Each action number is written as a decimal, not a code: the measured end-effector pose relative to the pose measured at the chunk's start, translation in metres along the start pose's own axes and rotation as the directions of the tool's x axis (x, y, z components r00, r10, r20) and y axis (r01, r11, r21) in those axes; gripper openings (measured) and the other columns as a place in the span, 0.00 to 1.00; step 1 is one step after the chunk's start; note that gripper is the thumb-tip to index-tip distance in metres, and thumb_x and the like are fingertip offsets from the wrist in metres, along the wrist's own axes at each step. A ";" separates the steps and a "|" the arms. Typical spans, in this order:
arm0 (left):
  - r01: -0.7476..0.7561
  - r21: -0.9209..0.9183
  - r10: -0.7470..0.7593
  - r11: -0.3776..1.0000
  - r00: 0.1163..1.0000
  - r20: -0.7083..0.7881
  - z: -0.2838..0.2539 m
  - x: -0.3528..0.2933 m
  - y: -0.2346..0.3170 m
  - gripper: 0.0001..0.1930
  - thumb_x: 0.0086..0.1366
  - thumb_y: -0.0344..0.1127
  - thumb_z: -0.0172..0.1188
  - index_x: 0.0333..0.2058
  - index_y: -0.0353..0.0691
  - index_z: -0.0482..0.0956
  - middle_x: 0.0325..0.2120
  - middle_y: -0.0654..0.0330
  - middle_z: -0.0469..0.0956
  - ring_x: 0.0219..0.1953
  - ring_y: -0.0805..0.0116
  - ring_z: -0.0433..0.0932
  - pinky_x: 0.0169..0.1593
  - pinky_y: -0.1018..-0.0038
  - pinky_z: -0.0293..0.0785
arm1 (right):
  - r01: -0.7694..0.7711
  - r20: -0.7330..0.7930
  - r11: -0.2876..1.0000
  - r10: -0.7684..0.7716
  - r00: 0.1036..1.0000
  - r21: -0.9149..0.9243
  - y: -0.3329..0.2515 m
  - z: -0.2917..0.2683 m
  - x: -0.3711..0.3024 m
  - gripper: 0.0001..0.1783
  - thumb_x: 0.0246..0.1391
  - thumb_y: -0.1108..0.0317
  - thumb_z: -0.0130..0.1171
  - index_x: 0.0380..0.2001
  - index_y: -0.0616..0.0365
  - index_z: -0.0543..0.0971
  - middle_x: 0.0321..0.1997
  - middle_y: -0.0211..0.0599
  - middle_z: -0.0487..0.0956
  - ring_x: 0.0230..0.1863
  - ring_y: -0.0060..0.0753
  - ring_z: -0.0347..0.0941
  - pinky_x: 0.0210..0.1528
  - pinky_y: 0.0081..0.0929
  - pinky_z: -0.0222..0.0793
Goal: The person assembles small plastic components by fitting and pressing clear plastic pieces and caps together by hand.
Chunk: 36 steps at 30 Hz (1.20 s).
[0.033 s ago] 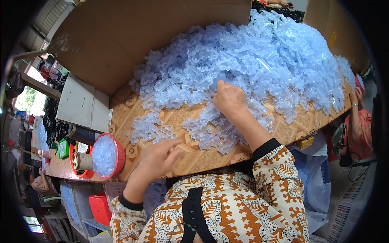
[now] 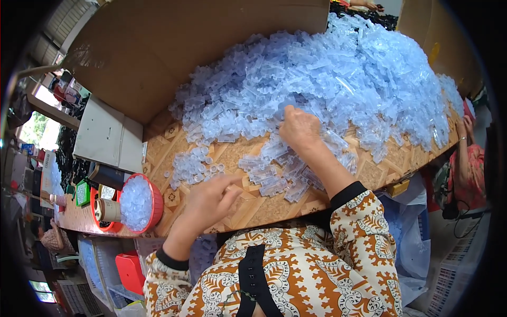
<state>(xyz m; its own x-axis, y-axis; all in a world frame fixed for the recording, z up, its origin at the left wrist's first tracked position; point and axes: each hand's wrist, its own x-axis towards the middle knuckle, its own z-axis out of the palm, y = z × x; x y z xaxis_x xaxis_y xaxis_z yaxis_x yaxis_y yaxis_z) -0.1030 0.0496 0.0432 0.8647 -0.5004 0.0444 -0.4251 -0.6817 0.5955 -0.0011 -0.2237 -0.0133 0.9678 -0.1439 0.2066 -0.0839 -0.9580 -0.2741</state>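
A large heap of clear, bluish plastic tubes (image 2: 311, 68) covers the far part of the patterned table. My right hand (image 2: 300, 127) is at the heap's near edge, back of the hand up and fingers curled; whatever they grip is hidden. Below it lies a smaller spread of clear tubes (image 2: 288, 177). My left hand (image 2: 211, 199) hovers over the near table edge, slightly blurred, with index finger stretched out and thumb apart; nothing shows in it. Just beyond it is a small group of short, round clear pieces (image 2: 191, 165).
A red basin (image 2: 157, 203) full of clear pieces stands at the left, beside a tan cylindrical container (image 2: 109, 210) and a green box (image 2: 82, 193). Cardboard walls (image 2: 211, 26) border the table's far side. Another person's arm (image 2: 463, 148) is at the far right.
My left hand has shifted slightly away from me and to the right. My right hand has hardly moved.
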 end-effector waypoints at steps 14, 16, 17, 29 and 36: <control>-0.102 0.419 0.222 0.902 0.943 -0.249 0.057 0.125 -0.011 0.20 0.59 0.33 0.69 0.52 0.43 0.81 0.51 0.57 0.80 0.48 0.51 0.80 0.48 0.60 0.80 | 0.015 -0.115 0.791 0.071 0.991 0.611 0.033 0.005 -0.015 0.09 0.46 0.68 0.71 0.33 0.55 0.84 0.29 0.41 0.85 0.30 0.43 0.83 0.34 0.38 0.77; -0.098 0.445 0.215 0.890 0.952 -0.220 0.059 0.130 -0.010 0.18 0.59 0.33 0.69 0.49 0.43 0.82 0.50 0.57 0.80 0.48 0.50 0.80 0.48 0.60 0.79 | -0.025 -0.073 0.706 0.108 0.991 0.707 0.036 0.005 -0.013 0.10 0.47 0.68 0.72 0.34 0.56 0.85 0.28 0.41 0.85 0.29 0.38 0.83 0.33 0.35 0.77; -0.115 0.488 0.233 0.865 0.954 -0.188 0.058 0.131 -0.011 0.16 0.58 0.33 0.70 0.46 0.43 0.82 0.48 0.58 0.80 0.46 0.53 0.79 0.46 0.61 0.78 | -0.029 -0.072 0.704 0.114 0.991 0.710 0.037 0.005 -0.012 0.10 0.47 0.68 0.72 0.34 0.56 0.85 0.28 0.41 0.85 0.29 0.38 0.83 0.33 0.35 0.77; -0.329 0.550 0.415 0.768 0.909 -0.036 0.054 0.139 -0.010 0.15 0.59 0.33 0.67 0.46 0.49 0.85 0.37 0.64 0.78 0.43 0.61 0.74 0.46 0.62 0.65 | -0.134 0.067 0.471 0.157 0.985 0.872 0.044 0.004 -0.009 0.10 0.50 0.72 0.70 0.38 0.61 0.85 0.23 0.29 0.79 0.26 0.19 0.72 0.30 0.24 0.70; -0.311 0.612 0.283 0.727 0.948 0.145 0.043 0.156 0.006 0.26 0.58 0.30 0.66 0.57 0.50 0.80 0.40 0.61 0.79 0.46 0.58 0.74 0.49 0.59 0.65 | -0.158 0.096 0.387 0.173 0.980 0.908 0.046 0.003 -0.007 0.11 0.53 0.73 0.69 0.40 0.62 0.85 0.23 0.25 0.77 0.26 0.15 0.69 0.29 0.21 0.67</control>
<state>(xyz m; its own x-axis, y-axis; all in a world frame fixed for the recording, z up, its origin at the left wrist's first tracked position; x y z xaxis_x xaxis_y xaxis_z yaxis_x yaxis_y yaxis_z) 0.0178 -0.0559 0.0191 0.6607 -0.7447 0.0944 -0.7416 -0.6670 -0.0717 -0.0109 -0.2665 -0.0300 0.9570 -0.2830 0.0644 0.0304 -0.1228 -0.9920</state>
